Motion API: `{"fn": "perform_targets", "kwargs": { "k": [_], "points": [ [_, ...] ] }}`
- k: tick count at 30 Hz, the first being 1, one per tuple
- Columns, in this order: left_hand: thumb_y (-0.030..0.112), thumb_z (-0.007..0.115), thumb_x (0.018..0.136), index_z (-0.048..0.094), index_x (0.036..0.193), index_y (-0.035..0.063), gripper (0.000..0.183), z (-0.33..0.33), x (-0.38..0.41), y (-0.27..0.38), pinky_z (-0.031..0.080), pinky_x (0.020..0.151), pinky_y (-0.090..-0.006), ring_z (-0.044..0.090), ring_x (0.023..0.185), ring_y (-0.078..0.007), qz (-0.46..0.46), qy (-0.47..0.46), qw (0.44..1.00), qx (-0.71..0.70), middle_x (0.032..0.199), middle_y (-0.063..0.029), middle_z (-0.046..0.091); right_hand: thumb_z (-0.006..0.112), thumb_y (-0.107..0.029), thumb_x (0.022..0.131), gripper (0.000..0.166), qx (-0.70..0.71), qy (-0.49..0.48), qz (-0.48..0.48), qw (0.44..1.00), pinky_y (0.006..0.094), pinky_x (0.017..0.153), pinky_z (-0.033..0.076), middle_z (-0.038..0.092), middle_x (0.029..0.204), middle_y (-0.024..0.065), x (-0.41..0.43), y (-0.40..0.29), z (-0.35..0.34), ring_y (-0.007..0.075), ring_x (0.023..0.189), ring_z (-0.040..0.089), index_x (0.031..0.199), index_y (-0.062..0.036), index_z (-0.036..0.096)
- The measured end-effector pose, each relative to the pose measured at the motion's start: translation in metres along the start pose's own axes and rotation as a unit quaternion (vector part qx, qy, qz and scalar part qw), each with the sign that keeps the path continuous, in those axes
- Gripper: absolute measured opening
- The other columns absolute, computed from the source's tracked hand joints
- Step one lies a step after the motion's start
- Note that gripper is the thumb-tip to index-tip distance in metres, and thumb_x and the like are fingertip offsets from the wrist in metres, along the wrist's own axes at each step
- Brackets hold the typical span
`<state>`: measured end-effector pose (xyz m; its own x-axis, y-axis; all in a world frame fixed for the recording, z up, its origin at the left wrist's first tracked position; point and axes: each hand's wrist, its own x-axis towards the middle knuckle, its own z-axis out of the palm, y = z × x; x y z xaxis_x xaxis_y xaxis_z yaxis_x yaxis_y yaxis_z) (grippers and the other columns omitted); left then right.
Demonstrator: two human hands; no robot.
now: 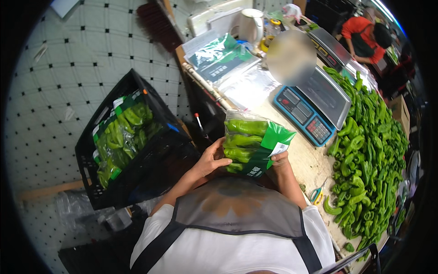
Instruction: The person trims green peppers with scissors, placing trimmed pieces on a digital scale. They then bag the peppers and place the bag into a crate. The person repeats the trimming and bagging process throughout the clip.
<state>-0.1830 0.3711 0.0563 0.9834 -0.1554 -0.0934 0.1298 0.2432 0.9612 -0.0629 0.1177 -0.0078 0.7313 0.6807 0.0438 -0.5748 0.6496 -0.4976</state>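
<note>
Between my two hands is a clear plastic bag of green peppers [243, 138] with a green printed band and a white label [280, 148]. My left hand [213, 158] grips its left edge, the thumb lying across the front. On the other side, my right hand [280, 159] pinches the bag near the label; most of its fingers are behind the bag. To my left stands a black plastic crate [164, 150] containing several similar packed bags [125, 130]. A blue digital weighing scale [304, 116] sits on the table beyond my right hand.
A large heap of loose green peppers [366, 164] covers the table's right side. Yellow-and-teal scissors [318, 195] lie near the table edge [308, 178]. Flat printed bags [222, 58] and a white kettle [250, 25] are at the back. A person in red [364, 37] works farther off.
</note>
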Motion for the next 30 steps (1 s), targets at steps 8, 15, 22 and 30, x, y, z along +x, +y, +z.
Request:
{"fn": "perform_targets", "kwargs": {
  "k": [8,15,22,30],
  "points": [
    [0.013,0.086,0.072,0.034,0.143,0.0053,0.088,-0.022,-0.037,-0.009,0.041,0.104,-0.0359,0.048,0.125,-0.0194,0.051,0.078,0.996,-0.014,0.134,-0.0081,0.051,0.066,0.003,0.043,0.085,-0.082,-0.110,0.054,0.989,0.0426,0.097,0.049,0.065,0.117,0.0164,0.052,0.031,0.038,0.0325,0.108,0.063,0.127,0.0021,0.053],
    [0.019,0.085,0.072,0.041,0.137,0.0024,0.080,-0.037,-0.079,0.009,0.042,0.103,-0.0363,0.051,0.122,-0.0208,0.082,0.130,0.982,-0.110,0.131,-0.0092,0.055,0.068,0.007,0.041,0.093,-0.119,-0.141,0.167,0.968,0.0367,0.096,0.047,0.063,0.120,0.0133,0.079,0.055,0.068,0.0282,0.111,0.061,0.133,0.0010,0.049],
    [0.020,0.078,0.076,0.048,0.133,0.0087,0.065,-0.062,-0.111,0.021,0.049,0.095,-0.0398,0.053,0.119,-0.0227,0.117,0.230,0.905,-0.339,0.126,-0.0064,0.057,0.087,-0.034,0.063,0.095,-0.283,-0.067,0.066,0.954,0.0340,0.100,0.041,0.052,0.130,0.0096,0.088,0.076,0.216,0.0217,0.121,0.050,0.139,-0.0035,0.038],
    [0.042,0.072,0.079,0.056,0.127,0.0166,0.056,-0.133,-0.184,0.132,0.056,0.075,-0.0439,0.063,0.091,-0.0277,0.140,0.463,0.819,-0.307,0.110,-0.0088,0.065,0.067,-0.023,0.090,0.054,-0.381,-0.067,0.036,0.921,0.0280,0.080,0.050,0.059,0.119,0.0098,0.097,0.075,0.167,0.0169,0.099,0.062,0.134,-0.0045,0.043]
  ]
}}
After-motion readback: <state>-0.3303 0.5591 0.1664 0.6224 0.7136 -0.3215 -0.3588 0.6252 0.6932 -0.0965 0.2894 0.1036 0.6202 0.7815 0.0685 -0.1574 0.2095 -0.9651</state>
